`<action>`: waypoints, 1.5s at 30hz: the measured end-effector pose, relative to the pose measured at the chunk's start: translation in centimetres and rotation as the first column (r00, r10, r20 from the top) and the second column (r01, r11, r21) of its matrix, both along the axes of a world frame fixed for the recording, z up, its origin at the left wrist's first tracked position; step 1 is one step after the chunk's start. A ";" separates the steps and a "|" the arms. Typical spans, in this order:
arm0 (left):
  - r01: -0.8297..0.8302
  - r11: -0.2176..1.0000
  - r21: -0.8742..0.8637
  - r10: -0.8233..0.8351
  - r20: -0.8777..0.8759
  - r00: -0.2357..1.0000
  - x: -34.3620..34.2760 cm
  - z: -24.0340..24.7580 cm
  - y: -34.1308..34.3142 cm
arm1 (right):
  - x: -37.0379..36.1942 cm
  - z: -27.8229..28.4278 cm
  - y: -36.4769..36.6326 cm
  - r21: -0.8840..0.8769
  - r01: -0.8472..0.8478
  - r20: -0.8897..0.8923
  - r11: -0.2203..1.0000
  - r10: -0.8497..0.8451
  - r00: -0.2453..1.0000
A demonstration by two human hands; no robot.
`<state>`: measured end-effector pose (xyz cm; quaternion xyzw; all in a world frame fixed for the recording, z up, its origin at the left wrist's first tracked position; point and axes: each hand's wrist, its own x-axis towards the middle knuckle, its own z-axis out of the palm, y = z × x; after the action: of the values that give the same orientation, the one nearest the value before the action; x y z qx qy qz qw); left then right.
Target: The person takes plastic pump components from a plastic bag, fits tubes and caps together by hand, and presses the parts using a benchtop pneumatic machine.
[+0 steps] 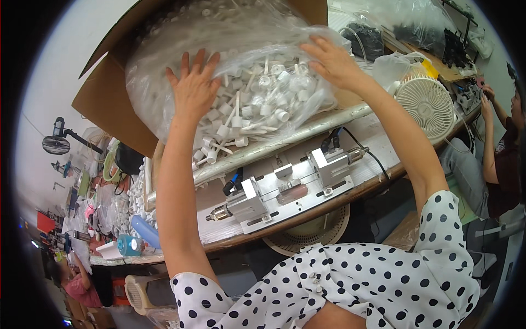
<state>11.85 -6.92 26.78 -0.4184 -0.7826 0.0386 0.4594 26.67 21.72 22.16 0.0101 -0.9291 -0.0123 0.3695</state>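
A large clear plastic bag bulges with small white plastic caps with stems. It lies in a cardboard box tipped toward me, and many of the pieces sit at its mouth. My left hand lies on the bag's left part, fingers spread. On the right side of the bag rests my right hand, its fingers apart and touching the plastic film. Neither hand holds a piece.
Between my forearms a metal fixture with two clamping blocks sits near the table edge. A white fan stands to the right. A perforated basket is below the table. Other people work at the right and far left.
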 end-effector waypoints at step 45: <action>0.225 0.974 -0.021 -0.222 0.098 0.970 3.0 -5.1 -1.3 | -4.7 0.6 -3.5 -0.079 -0.281 -0.416 0.956 0.225 0.881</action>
<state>14.80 -8.17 21.65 -0.5126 -0.7506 -0.0206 0.4164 21.95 18.25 22.81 0.1033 -0.8223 0.0982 0.5509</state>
